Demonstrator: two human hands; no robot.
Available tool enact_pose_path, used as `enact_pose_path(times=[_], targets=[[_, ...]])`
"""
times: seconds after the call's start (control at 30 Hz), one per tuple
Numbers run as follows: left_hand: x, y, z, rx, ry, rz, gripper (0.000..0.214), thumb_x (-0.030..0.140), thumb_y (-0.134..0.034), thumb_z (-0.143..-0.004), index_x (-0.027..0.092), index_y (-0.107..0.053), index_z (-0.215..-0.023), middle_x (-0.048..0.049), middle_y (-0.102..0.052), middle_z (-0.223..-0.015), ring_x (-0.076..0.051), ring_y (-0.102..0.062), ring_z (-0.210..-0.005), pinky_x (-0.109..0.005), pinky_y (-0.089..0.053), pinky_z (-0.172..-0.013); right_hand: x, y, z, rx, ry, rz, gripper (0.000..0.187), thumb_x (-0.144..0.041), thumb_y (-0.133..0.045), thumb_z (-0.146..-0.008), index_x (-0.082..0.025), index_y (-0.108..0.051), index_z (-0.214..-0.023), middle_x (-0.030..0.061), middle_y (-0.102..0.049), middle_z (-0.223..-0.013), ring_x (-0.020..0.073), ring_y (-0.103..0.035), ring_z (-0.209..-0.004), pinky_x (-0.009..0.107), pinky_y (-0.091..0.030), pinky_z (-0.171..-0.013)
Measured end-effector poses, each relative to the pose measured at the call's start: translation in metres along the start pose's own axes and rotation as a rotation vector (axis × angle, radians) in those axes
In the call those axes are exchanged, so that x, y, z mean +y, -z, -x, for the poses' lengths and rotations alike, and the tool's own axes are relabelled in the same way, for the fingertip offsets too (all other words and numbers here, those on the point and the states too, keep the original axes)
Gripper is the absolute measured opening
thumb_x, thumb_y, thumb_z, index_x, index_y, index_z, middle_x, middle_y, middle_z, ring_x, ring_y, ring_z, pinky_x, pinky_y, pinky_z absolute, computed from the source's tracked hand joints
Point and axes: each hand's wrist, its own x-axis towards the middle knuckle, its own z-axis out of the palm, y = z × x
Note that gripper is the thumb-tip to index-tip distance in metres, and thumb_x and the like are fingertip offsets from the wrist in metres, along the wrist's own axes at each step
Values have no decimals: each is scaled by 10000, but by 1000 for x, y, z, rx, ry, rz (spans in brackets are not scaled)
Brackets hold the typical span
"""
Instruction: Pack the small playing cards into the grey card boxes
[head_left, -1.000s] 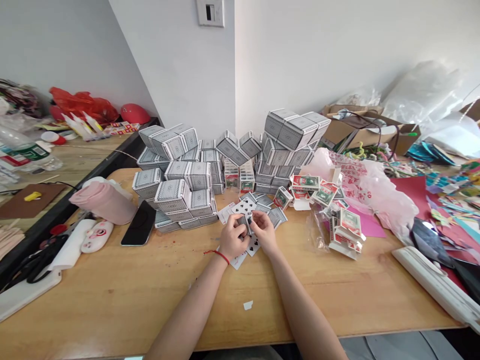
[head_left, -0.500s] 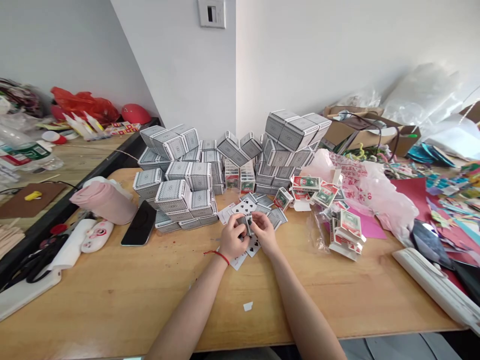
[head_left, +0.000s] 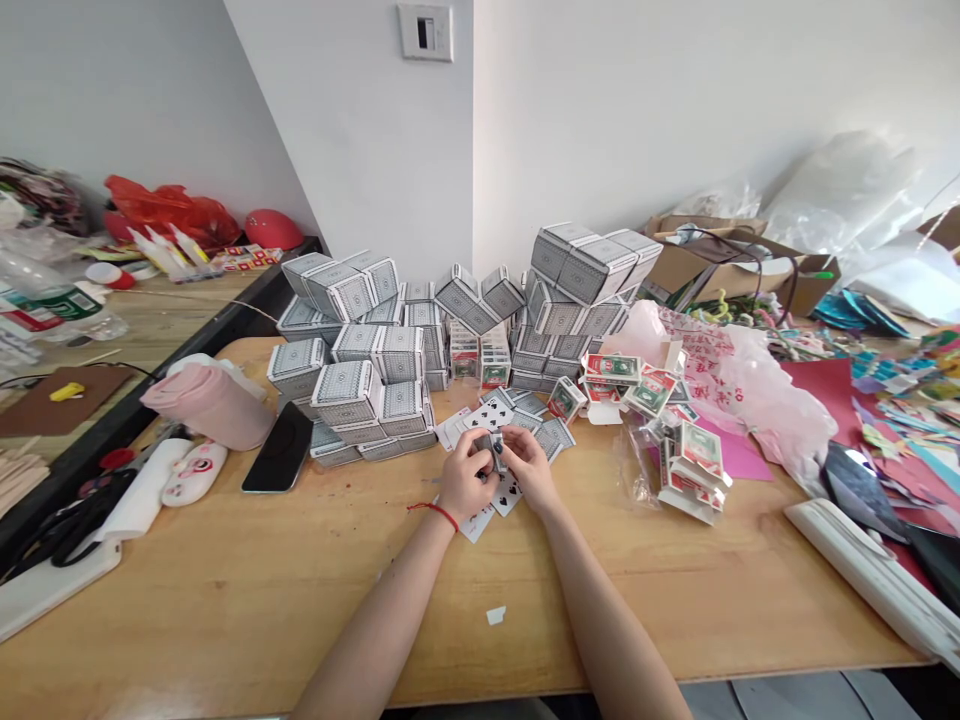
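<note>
Grey-backed card, a small folded piece (head_left: 496, 450), sits at the dial's centre, just above the surface (head_left: 300, 590). Fingers of the left hand (head_left: 463, 478) curl closed around it, while the right hand (head_left: 531, 470) has its fingers nearly together, pinching the other side. Loose playing cards (head_left: 491, 414) lie beneath and at twelve o'clock, folded-card blocks (head_left: 346, 393) stand at ten, opened card boxes (head_left: 697, 450) lie at three, and a white scrap (head_left: 496, 615) at six.
</note>
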Motion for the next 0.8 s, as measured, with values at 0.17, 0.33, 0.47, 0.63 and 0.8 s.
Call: enact_pose_path(times=[0.17,0.33,0.47,0.63,0.8], targets=[[0,-1,0,-8,-24,-15,152,64,-511,-595,166,-426,-520,-66,-494,-1063,-144,-528,-758,-296,-437,-671,1,0,1,-11,-7,-13,323,-316,-659,-661,-214,-551,-948,35,-612,-939,166,-577,-852,311,-449,-791],[0,-1,0,0,-29,-8,155,61,-512,-600,165,-424,-527,-65,-492,-1063,-147,-534,-784,-298,-440,-688,1,0,1,-23,-16,-34,360,-305,-661,-662,-220,-539,-990,34,-598,-969,164,-572,-861,308,-448,-786],[-1,-1,0,-3,-35,-6,152,62,-516,-601,164,-430,-529,-67,-492,-1061,-144,-533,-785,-294,-440,-690,0,1,0,-42,-42,-34,432,-327,-654,-665,-222,-526,-1065,40,-594,-1030,178,-556,-927,312,-430,-824],[0,-2,1,-17,-26,10,163,64,-513,-605,167,-417,-522,-66,-495,-1037,-120,-521,-699,-276,-434,-635,2,2,1,-56,-53,-67,407,-348,-657,-661,-225,-528,-1028,36,-609,-982,190,-560,-914,320,-444,-794],[0,-2,1,-16,-42,40,164,68,-513,-605,171,-411,-527,-68,-497,-1045,-126,-526,-712,-283,-439,-651,2,0,4,-108,-190,-170,393,-383,-642,-668,-255,-495,-1009,7,-620,-886,165,-594,-713,299,-482,-631]])
